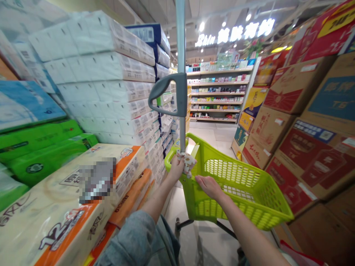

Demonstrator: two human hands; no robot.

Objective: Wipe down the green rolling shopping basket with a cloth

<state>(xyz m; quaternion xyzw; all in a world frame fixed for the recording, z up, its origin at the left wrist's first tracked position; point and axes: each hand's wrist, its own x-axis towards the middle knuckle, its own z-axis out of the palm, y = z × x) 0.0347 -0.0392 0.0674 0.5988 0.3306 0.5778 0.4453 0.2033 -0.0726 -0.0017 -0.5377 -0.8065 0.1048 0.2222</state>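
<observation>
A lime-green shopping cart (201, 205) stood directly before a person, its near rim under both hands. The left hand (177, 165) closed around a patterned cloth (189, 162) at the foot of a grey pole (181, 44); the right hand (208, 186) curled over the rim, fingertips hidden. A cream-and-orange pack (63, 207) bore "12," a carton (335, 94) "T6," and a lit sign (235, 32) "Shin" beside Chinese characters.

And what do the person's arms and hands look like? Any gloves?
No gloves show on the left hand or right hand. The left arm wears a loose, wrinkled blue-grey sleeve that stops near the elbow. The right forearm is bare, and I see no watch or bracelet.
</observation>
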